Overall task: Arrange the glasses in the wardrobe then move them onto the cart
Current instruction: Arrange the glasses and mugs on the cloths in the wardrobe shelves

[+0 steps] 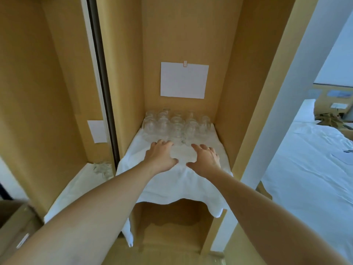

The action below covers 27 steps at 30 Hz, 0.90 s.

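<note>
White cloth (172, 180) covers the wardrobe shelf; clear glasses (172, 125) cluster at its back edge. Left hand (160, 155) and right hand (205, 159) hover spread, holding nothing.

Both bare arms reach from the lower corners toward the frame's centre. The left hand (161, 156) and right hand (205, 158) lie palms down, side by side, fingers (162, 143) loosely spread, thumbs angled inward.

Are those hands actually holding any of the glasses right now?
No. The left hand and right hand lie spread on the white cloth, just in front of the glasses, gripping nothing.
</note>
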Tool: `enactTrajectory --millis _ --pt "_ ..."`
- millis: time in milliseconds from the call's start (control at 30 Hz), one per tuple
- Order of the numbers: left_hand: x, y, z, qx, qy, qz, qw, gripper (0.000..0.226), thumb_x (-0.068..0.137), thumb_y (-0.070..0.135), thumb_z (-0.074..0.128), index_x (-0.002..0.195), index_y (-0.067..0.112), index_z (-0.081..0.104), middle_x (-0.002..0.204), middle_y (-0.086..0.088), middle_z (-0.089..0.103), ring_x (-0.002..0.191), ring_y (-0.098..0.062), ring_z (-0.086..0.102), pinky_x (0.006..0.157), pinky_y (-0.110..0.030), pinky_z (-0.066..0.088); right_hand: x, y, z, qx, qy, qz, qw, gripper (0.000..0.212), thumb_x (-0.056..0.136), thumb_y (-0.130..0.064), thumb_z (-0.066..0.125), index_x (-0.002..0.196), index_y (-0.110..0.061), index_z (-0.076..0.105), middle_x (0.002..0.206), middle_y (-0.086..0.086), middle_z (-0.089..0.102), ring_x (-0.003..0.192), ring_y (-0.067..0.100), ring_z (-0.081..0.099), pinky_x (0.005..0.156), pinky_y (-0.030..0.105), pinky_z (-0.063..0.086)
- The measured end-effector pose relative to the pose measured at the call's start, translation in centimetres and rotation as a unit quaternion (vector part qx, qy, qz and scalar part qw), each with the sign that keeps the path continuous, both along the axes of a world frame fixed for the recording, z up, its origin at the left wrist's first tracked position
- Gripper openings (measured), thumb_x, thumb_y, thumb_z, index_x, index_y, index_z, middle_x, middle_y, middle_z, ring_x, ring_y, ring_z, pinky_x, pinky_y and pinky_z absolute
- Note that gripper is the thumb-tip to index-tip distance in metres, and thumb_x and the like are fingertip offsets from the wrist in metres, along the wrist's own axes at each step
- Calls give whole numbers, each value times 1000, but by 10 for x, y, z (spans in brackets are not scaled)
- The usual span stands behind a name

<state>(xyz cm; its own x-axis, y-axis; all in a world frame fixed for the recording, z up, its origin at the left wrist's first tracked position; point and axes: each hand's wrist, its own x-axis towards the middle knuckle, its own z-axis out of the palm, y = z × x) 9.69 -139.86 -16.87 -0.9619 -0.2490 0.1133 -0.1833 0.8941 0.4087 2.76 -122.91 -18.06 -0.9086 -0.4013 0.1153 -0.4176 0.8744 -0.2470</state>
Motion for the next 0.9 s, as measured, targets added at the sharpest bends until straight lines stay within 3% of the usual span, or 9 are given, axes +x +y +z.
enactTrajectory --millis 300,733,900 --pt "67 -32 4 -35 2 29 999 75 89 49 67 153 27 36 154 2 40 142 -27 32 108 -45 40 51 -43 4 -8 -4 50 999 83 86 -49 73 156 -32 30 158 5 38 142 33 35 110 46 35" --pt "160 -169 15 -46 0 89 995 64 86 45 67 143 27 47 144 0 48 132 -29 40 97 -39 43 124 -187 6 -38 -13 117 992 83 86 -45 72 157 -30 30 156 3 39 140 31 36 107 43 37" --pt "190 -225 4 -40 -19 103 994 72 86 47 68 150 28 40 152 -3 41 139 -31 35 106 -44 42 154 -237 -7 -66 -43 132 988 81 87 -39 74 156 -27 33 149 10 44 134 35 40 106 44 43"
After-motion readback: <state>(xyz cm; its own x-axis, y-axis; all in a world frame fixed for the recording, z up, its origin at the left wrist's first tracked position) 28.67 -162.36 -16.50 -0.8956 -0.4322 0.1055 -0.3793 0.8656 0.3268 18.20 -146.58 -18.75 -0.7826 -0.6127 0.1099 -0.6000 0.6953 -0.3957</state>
